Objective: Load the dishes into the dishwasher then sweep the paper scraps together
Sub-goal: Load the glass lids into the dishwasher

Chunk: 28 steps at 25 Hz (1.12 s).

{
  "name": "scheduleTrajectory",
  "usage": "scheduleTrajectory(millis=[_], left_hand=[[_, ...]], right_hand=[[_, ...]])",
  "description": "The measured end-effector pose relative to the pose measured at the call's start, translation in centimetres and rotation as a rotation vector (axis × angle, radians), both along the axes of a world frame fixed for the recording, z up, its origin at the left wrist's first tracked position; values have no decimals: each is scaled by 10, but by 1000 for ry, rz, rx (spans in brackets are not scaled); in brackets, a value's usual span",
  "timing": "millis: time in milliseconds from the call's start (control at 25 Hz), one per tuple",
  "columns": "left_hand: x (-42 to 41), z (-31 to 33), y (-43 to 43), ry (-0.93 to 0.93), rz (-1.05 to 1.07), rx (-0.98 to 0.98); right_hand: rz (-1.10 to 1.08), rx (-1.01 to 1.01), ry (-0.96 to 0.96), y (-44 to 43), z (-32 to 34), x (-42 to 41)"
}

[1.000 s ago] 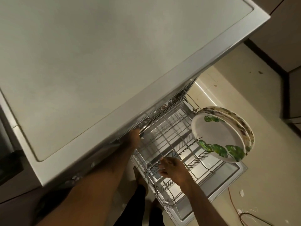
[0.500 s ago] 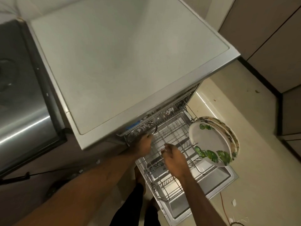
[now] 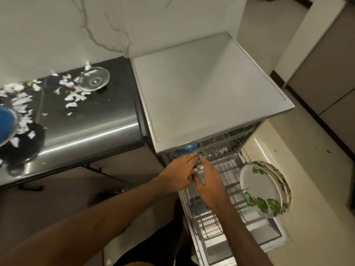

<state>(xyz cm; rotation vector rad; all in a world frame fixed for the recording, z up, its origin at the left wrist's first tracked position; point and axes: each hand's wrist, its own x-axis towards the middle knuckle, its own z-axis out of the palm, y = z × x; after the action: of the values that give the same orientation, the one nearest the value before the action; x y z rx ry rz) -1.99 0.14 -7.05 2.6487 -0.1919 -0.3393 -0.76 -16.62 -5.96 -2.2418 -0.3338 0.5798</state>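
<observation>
Hands (image 3: 194, 173) now together; plates (image 3: 263, 189) rightward, apart.

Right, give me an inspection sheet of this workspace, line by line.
Surface: dark steel counter, littered; dishwasher top bare.
Job's things: two leaf-print plates upright in the pulled-out lower rack; paper scraps scattered, unswept; glass dish on the counter.
Clutter: blue object at the counter's left edge, cut off by the frame.
Hands: left hand and right hand together at the rack's front; whether they grip anything is unclear.
Cables: nothing seen.
Surroundings: marble-look wall, beige floor, cabinets to the right.
</observation>
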Motion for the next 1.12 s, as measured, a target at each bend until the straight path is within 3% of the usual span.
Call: scheduleTrajectory(millis=[280,600,880,1120], left_hand=[[-67,79,69,-57,364,15],[-134,108,160,-5,657,-4],[-131,97,262,137,724,-35],[-91,88,366,356,657,115]], right_hand=[[194,117,-38,73,54,-15],[443,101,-69,168,72,-18],[540,9,-38,269,67,8],[447,-5,24,383,68,55]])
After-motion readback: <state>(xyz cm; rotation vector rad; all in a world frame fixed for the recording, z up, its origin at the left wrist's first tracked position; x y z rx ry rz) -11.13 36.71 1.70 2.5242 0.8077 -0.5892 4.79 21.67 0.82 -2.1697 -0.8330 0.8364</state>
